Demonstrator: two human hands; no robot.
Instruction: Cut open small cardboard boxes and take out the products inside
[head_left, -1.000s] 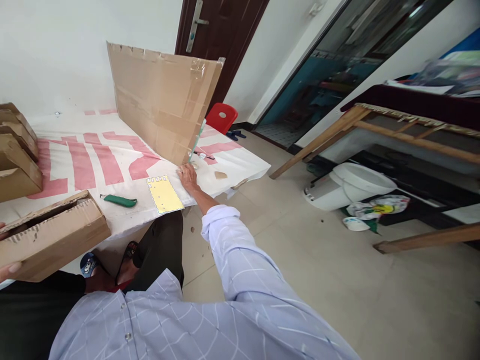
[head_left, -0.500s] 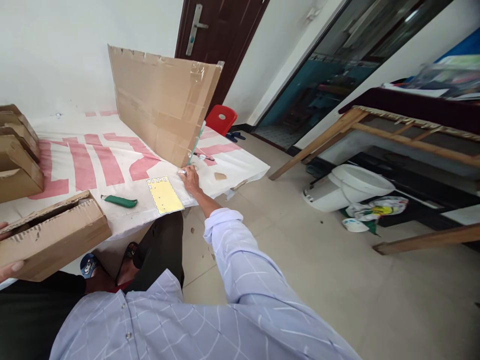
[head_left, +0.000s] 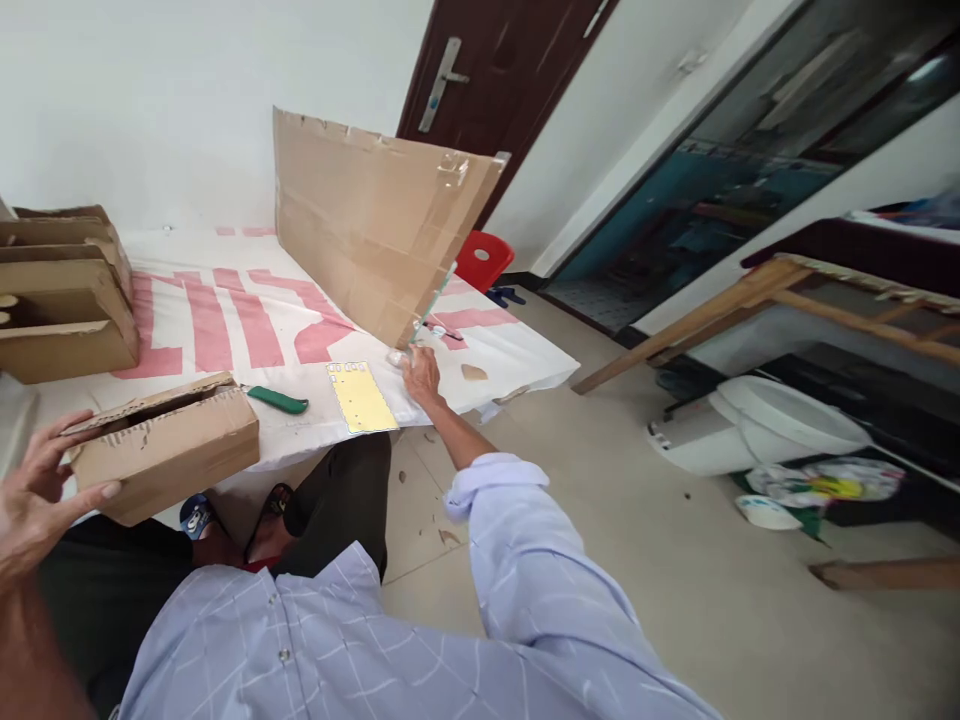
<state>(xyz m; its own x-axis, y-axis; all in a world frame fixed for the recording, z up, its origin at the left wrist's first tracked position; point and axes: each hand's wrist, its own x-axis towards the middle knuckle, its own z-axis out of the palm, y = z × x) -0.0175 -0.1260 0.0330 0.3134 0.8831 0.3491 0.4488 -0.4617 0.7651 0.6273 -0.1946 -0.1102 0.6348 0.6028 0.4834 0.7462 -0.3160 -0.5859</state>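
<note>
My left hand (head_left: 34, 495) grips the near end of an open brown cardboard box (head_left: 176, 445) at the table's front edge, thumb under and fingers on top. My right hand (head_left: 421, 373) reaches far out to the table (head_left: 225, 330) by the foot of an upright cardboard sheet (head_left: 375, 235). Its fingers are closed round a small pale thing (head_left: 395, 356) that I cannot make out. A yellow perforated card (head_left: 361, 397) lies just left of that hand. A green-handled cutter (head_left: 278, 400) rests between the card and the box.
Stacked cardboard boxes (head_left: 64, 290) stand at the table's far left. A red stool (head_left: 484, 260) and a dark door (head_left: 495, 80) lie behind the sheet. On the floor to the right are a white bucket (head_left: 780, 425), litter and a wooden frame (head_left: 750, 300).
The view has swung left and down, so my left hand shows more on the box. My right hand has curled from flat on the table to closed on the small pale thing.
</note>
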